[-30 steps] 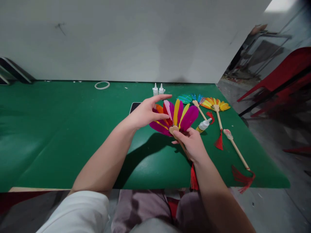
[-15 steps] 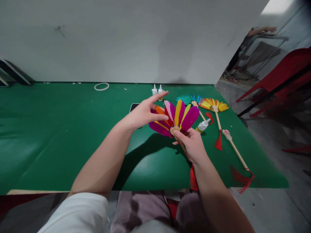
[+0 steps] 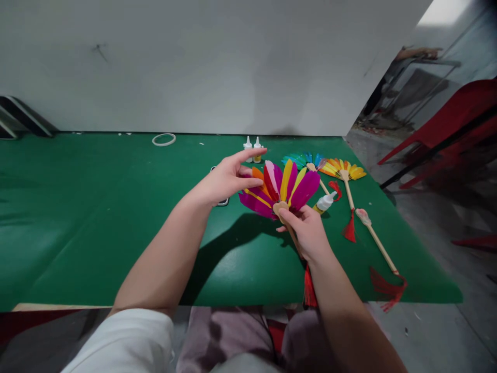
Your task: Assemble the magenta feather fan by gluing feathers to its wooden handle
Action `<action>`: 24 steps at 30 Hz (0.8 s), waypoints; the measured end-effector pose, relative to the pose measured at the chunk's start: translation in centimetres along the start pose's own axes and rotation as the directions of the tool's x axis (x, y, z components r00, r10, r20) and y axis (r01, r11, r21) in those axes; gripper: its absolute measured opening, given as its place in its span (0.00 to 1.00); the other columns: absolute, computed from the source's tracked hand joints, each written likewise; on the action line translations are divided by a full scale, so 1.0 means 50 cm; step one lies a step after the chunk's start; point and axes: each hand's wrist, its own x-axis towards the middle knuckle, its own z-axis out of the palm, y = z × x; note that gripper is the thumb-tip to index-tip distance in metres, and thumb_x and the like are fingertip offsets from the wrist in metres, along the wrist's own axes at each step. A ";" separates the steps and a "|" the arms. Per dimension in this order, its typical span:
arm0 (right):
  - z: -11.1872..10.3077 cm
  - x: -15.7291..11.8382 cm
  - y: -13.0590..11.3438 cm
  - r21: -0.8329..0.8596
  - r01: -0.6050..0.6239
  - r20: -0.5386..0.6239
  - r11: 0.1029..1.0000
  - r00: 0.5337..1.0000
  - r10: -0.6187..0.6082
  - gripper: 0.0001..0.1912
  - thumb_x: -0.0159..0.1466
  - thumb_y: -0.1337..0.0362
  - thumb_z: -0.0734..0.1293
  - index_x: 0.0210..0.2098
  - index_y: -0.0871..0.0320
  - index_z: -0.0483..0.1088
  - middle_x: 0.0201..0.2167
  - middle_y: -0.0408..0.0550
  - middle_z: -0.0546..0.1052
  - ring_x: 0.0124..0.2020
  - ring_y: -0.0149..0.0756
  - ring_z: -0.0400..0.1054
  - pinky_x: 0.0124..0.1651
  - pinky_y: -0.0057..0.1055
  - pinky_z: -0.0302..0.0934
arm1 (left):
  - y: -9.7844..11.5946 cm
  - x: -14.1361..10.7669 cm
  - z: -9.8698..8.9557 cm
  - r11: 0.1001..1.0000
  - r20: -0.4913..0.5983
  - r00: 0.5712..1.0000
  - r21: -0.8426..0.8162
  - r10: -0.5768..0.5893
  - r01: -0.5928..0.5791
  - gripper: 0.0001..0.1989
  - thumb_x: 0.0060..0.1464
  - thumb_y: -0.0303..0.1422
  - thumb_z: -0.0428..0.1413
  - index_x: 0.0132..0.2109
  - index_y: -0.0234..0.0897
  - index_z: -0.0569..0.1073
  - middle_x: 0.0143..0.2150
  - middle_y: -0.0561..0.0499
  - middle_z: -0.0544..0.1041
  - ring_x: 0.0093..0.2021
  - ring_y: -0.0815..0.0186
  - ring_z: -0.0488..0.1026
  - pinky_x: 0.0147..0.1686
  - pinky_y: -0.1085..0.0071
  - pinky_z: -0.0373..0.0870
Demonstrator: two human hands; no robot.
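Observation:
A hand fan [image 3: 280, 209] of purple, pink, red, orange and yellow feather-like petals is held upright above the table, its wooden handle in my right hand [image 3: 308, 232]. The right thumb presses on the round wooden base where the petals meet. Below that hand hangs a red tassel [image 3: 309, 287]. My left hand [image 3: 229, 177] is at the fan's left side, beside the orange petal [image 3: 258, 175]. Its index finger is stretched out and its thumb is apart from the other fingers; whether it touches the petal I cannot tell.
On the green table [image 3: 116, 223] lie a blue-green fan [image 3: 301, 159], a yellow-orange fan [image 3: 344, 168] and a bare fan handle [image 3: 375, 235] with a tassel. A glue bottle [image 3: 325, 202] is beside my right hand. Two bottles [image 3: 252, 150], a phone [image 3: 223, 202] and a white ring [image 3: 163, 139] are farther off.
My left hand has drawn back slightly to the left, showing more of the orange and red petals. My right hand keeps its hold on the fan.

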 end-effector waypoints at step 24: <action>-0.003 0.003 0.007 -0.015 0.040 0.052 0.999 0.998 -0.040 0.16 0.46 0.59 0.73 0.32 0.59 0.71 0.31 0.46 0.77 0.31 0.33 0.71 0.23 0.27 0.70 | -0.004 0.004 -0.008 0.999 0.002 1.000 -0.042 0.006 -0.006 0.32 0.48 0.30 0.58 0.60 0.40 0.58 0.31 0.51 0.75 0.33 0.67 0.74 0.34 0.71 0.70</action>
